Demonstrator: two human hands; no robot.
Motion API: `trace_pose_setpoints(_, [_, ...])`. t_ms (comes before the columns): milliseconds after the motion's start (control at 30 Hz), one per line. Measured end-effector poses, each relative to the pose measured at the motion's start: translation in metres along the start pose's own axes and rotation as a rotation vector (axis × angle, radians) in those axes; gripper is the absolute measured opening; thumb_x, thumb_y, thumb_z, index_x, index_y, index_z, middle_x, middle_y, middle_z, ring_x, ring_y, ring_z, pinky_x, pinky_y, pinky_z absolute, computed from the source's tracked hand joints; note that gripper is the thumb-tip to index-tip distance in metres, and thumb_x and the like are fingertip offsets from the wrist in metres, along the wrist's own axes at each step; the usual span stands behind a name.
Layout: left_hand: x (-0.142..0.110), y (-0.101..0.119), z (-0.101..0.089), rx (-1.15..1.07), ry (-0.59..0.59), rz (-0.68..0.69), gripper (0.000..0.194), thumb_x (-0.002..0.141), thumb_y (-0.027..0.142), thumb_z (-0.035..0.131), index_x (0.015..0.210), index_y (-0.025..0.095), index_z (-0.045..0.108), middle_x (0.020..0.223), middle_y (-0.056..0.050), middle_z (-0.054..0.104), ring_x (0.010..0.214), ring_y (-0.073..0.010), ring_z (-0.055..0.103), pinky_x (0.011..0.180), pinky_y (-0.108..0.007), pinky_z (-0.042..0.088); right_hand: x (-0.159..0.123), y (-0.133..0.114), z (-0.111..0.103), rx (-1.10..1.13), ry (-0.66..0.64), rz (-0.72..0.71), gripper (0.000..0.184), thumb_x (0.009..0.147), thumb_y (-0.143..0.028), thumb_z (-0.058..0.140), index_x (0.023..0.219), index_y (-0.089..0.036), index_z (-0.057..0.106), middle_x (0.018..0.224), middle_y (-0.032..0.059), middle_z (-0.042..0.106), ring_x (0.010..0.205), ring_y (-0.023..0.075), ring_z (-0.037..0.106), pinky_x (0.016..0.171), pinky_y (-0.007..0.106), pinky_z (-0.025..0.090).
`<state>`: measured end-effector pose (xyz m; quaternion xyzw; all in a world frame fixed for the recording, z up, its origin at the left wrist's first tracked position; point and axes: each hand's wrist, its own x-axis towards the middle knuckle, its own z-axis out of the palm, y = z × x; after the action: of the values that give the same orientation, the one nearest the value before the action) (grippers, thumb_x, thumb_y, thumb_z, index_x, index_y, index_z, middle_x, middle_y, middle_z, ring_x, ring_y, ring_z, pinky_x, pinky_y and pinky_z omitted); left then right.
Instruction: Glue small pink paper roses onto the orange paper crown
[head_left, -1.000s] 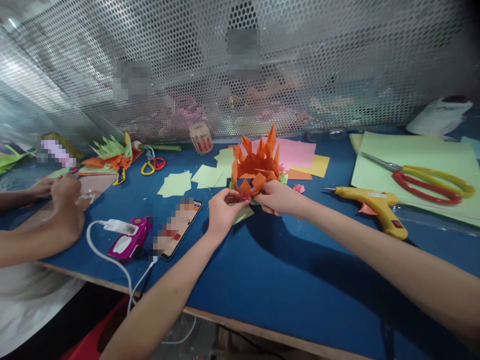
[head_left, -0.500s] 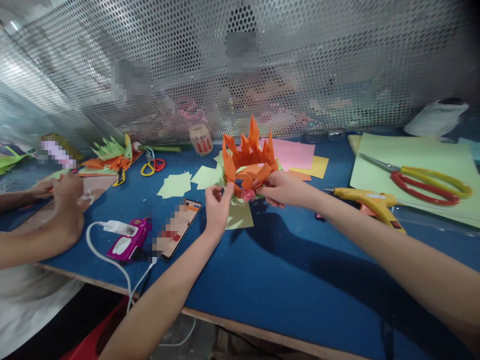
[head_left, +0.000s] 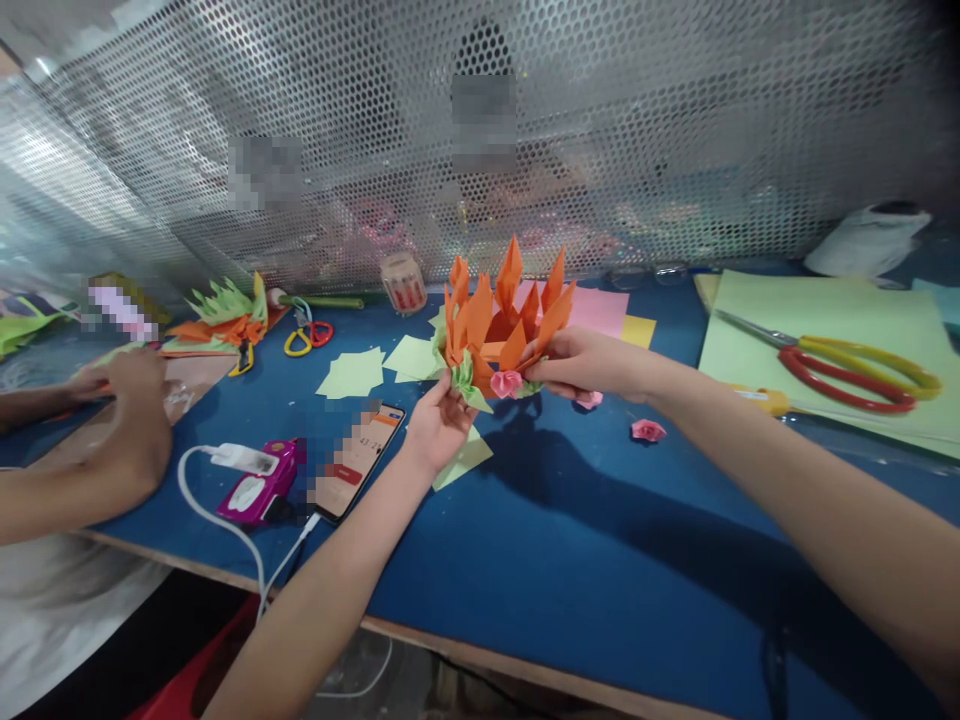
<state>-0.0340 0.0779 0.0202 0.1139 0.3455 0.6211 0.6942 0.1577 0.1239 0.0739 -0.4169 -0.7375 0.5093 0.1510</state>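
Note:
Both hands hold an orange folded-paper crown (head_left: 474,322) above the blue table. Its tall pointed petals stand upright, and light green paper leaves (head_left: 466,375) and a pink paper rose (head_left: 506,383) sit on its near lower edge. My left hand (head_left: 441,425) is closed on the crown's lower left, near the green leaves. At the lower right, my right hand (head_left: 574,362) pinches the rim, with its fingertips partly hidden. Loose pink paper roses (head_left: 648,430) lie on the table beside and below my right hand.
A yellow glue gun (head_left: 761,398) is mostly behind my right forearm. Large scissors (head_left: 855,375) lie on green sheets at right. A phone (head_left: 360,460), purple power adapter (head_left: 259,482) and green paper squares (head_left: 351,373) are at left. Another person's hands (head_left: 135,375) work far left.
The crown has been turned, bringing green leaves to the front. My left hand has shifted lower beneath its edge. My right forearm has moved up, covering the glue gun and uncovering loose roses.

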Motion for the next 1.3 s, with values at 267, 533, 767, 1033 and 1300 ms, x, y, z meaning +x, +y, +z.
trace_pose_setpoints(267, [-0.001,0.000,-0.001,-0.080,-0.025,0.084,0.025,0.086,0.010,0.043,0.066,0.017,0.057,0.054,0.004,0.057,0.054,-0.0072,0.057,0.066,-0.021,0.048,-0.004,-0.011,-0.006,0.014,0.071,0.012,0.024,0.072,-0.028,0.058,0.094,-0.019,0.058,0.053,-0.0046,0.052,0.040,0.0050,0.043,0.037,0.019,0.030])
trace_pose_setpoints(533, [0.000,-0.001,0.002,-0.113,0.016,0.175,0.025,0.087,0.007,0.041,0.068,0.016,0.056,0.057,0.004,0.055,0.057,-0.0055,0.057,0.072,-0.020,0.049,-0.037,-0.025,-0.044,-0.086,0.310,-0.043,0.043,0.075,-0.038,0.057,0.115,-0.024,0.056,0.064,-0.0007,0.058,0.051,0.0076,0.047,0.045,0.021,0.036])
trace_pose_setpoints(767, [0.004,-0.017,-0.004,-0.024,0.092,-0.013,0.022,0.085,0.004,0.039,0.090,0.012,0.059,0.090,-0.007,0.065,0.088,-0.0141,0.062,0.088,-0.033,0.047,-0.069,-0.029,-0.065,-0.478,0.651,0.158,0.026,0.078,-0.038,0.055,0.101,-0.030,0.062,0.069,0.0004,0.063,0.057,0.0113,0.053,0.052,0.026,0.038])
trace_pose_setpoints(1033, [-0.010,-0.025,0.002,0.073,-0.061,-0.209,0.018,0.082,0.007,0.045,0.085,0.010,0.062,0.104,-0.010,0.064,0.107,-0.0189,0.057,0.096,-0.033,0.042,-0.072,0.060,-0.036,-0.679,0.368,0.273,0.036,0.064,-0.043,0.066,0.088,-0.017,0.065,0.084,0.0098,0.056,0.063,0.0175,0.054,0.061,0.035,0.043])
trace_pose_setpoints(1300, [-0.029,-0.036,0.008,0.308,-0.351,-0.505,0.021,0.081,0.013,0.051,0.100,0.008,0.060,0.106,-0.015,0.064,0.098,-0.0214,0.062,0.095,-0.034,0.040,-0.077,0.094,-0.011,-0.573,0.321,0.160,0.019,0.074,-0.034,0.053,0.086,-0.021,0.059,0.072,0.0031,0.061,0.065,0.0176,0.056,0.062,0.033,0.044])
